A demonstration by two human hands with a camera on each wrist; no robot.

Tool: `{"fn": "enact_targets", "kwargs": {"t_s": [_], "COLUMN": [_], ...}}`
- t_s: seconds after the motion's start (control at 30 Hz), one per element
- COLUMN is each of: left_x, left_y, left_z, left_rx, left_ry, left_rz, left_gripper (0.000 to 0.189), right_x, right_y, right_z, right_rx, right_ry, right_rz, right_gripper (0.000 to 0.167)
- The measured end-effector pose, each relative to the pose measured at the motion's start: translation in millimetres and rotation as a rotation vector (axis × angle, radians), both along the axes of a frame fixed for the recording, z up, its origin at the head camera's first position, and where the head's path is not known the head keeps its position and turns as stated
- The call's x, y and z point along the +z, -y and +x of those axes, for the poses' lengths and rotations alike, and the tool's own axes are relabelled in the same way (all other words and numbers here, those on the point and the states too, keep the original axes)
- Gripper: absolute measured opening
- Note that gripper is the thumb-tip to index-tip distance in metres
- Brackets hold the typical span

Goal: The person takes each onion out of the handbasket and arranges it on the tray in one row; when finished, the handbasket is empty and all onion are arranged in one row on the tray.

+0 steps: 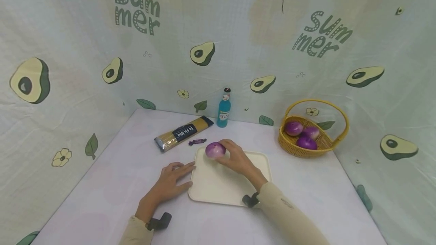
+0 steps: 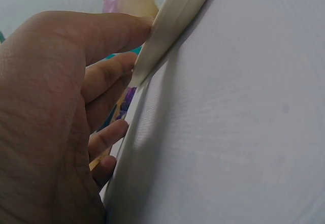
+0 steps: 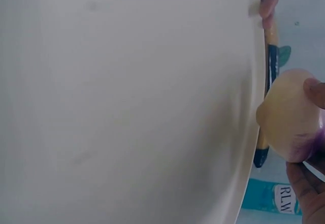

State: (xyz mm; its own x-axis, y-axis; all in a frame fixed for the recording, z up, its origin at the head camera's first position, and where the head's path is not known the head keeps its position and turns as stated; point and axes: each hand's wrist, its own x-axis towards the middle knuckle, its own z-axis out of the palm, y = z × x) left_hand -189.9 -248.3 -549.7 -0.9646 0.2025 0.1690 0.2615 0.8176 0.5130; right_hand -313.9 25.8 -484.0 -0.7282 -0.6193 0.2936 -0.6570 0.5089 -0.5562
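My right hand (image 1: 236,158) holds a purple-and-white onion (image 1: 215,150) between thumb and fingers, over the far left part of a cream tray (image 1: 221,184). In the right wrist view, the onion's pale side (image 3: 287,112) with a small nub faces the tray, and part of the hand is cut off by the frame edge. My left hand (image 1: 170,182) lies at the tray's left edge with fingers extended. The left wrist view shows its thumb and fingertips right at the tray rim (image 2: 167,26).
A yellow wicker basket (image 1: 289,148) with several onions stands at the back right. Behind the tray are a blue bottle (image 1: 223,110), a pasta packet (image 1: 184,133) and a purple-wrapped candy (image 1: 197,141). A printed cloth (image 1: 231,29) rises around the table.
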Motion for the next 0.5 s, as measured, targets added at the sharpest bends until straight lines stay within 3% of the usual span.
{"fn": "enact_targets", "kwargs": {"t_s": [0.5], "left_x": [3.5], "left_y": [-0.6], "left_z": [0.4], "left_rx": [0.003], "left_ry": [0.007], "left_rz": [-0.021], "left_gripper": [0.06], "right_x": [-3.7], "right_y": [10.6], "right_z": [-4.8], "right_rx": [-0.023], "right_ry": [0.033], "right_rz": [0.004], "right_gripper": [0.065]}}
